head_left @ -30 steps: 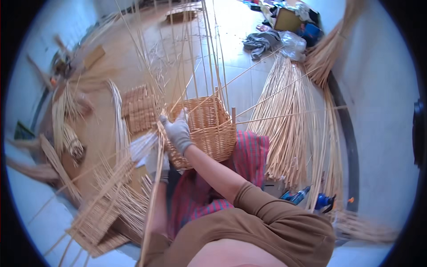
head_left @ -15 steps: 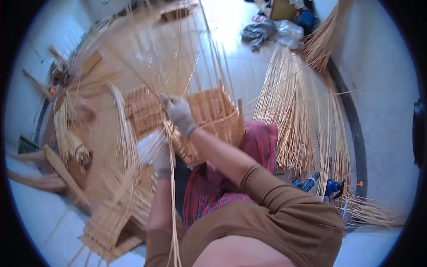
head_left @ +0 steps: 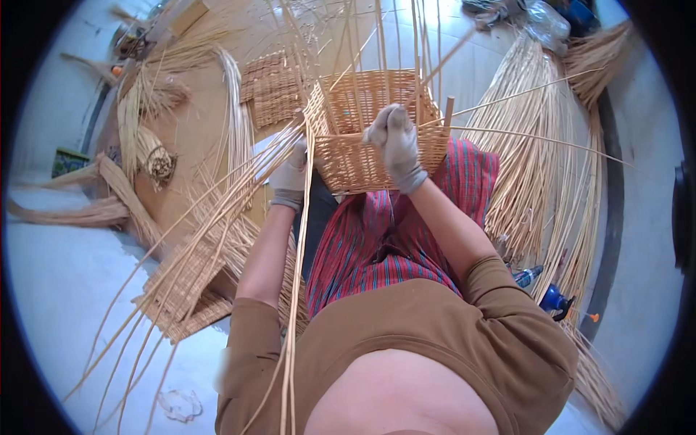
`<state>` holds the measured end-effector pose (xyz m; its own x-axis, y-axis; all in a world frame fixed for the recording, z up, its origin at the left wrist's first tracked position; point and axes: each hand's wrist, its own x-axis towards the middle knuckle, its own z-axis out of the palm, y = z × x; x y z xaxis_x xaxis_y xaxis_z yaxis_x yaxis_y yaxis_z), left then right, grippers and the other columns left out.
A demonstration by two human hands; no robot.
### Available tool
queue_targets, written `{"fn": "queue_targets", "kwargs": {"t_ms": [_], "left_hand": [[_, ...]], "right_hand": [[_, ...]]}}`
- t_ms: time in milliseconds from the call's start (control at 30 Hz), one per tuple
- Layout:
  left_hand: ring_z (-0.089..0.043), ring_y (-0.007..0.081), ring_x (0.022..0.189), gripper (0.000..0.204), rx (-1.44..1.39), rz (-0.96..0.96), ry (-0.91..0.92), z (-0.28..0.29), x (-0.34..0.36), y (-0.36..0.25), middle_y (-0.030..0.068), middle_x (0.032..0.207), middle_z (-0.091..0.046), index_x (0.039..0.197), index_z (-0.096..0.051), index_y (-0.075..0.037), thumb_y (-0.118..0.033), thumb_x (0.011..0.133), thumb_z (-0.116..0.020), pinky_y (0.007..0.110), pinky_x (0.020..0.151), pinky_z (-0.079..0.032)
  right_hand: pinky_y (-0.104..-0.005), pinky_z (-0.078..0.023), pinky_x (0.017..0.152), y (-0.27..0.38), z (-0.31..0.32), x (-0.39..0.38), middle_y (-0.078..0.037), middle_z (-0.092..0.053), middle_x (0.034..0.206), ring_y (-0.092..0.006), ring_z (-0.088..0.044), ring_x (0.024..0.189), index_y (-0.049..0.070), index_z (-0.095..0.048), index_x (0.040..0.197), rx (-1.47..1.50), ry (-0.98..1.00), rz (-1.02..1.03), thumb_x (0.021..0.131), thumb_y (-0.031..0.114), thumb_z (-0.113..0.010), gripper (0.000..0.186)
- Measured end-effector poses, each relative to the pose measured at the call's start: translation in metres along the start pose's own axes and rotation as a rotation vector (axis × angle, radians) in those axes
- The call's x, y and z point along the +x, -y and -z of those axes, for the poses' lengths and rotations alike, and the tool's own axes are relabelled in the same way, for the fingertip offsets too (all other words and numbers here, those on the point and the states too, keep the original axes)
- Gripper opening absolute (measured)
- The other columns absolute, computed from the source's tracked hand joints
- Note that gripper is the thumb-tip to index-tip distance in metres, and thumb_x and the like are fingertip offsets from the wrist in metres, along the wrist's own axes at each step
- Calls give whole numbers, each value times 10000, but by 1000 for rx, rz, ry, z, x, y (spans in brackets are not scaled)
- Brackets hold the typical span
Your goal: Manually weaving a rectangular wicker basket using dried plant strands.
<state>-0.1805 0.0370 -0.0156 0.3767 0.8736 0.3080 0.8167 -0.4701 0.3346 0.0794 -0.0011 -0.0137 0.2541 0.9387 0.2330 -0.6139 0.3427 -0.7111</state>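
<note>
A partly woven wicker basket (head_left: 355, 168) rests at my lap, its long stakes (head_left: 384, 51) standing up from the walls. My left hand (head_left: 290, 174), in a pale glove, is closed at the basket's left corner, where many loose strands (head_left: 217, 192) fan out down to the left; its fingertips are partly hidden. Also gloved, my right hand (head_left: 397, 141) is closed over the near rim, thumb upward. Whether it also pinches a strand cannot be seen. A few long strands (head_left: 293, 304) hang from the left corner across my left side.
A striped red cloth (head_left: 471, 174) covers my lap. Bundles of wicker strands (head_left: 522, 145) lie to the right, near a blue spray bottle (head_left: 554, 299) and a drill-like tool (head_left: 528, 275). Woven panels (head_left: 272, 87) lie beyond the basket and at lower left (head_left: 185, 286). More bundles lie at far left.
My right hand has moved from the basket's left corner rightward along the near rim. The basket has turned so its near wall faces me. More loose strands now spread out to the lower left.
</note>
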Motion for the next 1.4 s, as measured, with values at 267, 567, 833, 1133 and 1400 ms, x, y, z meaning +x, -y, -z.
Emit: {"fn": "queue_targets", "kwargs": {"t_ms": [267,567,833,1133,1400], "left_hand": [[-620,387,1273,615,-265,70,-26,-34,8,-62,207,1367,-640,1449,-564,-71,-78,876,-787,434,1106,-484],[-719,239,881,579,-778,341,273,-38,53,-72,150,1124,-674,1538,-445,-105,-132,1015,-692,397,797,-571],[-564,107,489,175,-1090,521,86,-61,59,-79,-18,743,-536,991,-571,-76,-210,1079,-643,293,396,-431],[-728,199,614,321,-1367,629,119,-36,60,-92,113,1070,-742,1298,-614,-134,-210,1013,-741,307,474,-592],[-738,206,727,555,-845,306,-559,-21,63,-128,156,1059,-744,1398,-527,47,-224,986,-782,315,672,-633]], "right_hand": [[-379,-595,912,28,13,-33,-47,-710,951,-185,-703,912,45,-651,1103,-200,-158,41,1095,273,-612,231],[-251,-596,795,45,76,-30,-43,-721,1051,-124,-701,920,64,-676,1166,-459,-518,-94,1011,70,-728,164],[-368,-575,969,32,-60,120,-95,-718,1134,-252,-708,1083,118,-638,1350,-1589,196,688,1008,25,-536,370],[-258,-455,504,31,76,-38,-83,-695,910,-150,-694,814,88,-554,1250,-359,-228,65,1141,256,-501,207],[-242,-484,634,94,36,-26,-40,-693,898,-98,-652,792,85,-590,1082,-846,-472,-103,1063,149,-660,97]]}}
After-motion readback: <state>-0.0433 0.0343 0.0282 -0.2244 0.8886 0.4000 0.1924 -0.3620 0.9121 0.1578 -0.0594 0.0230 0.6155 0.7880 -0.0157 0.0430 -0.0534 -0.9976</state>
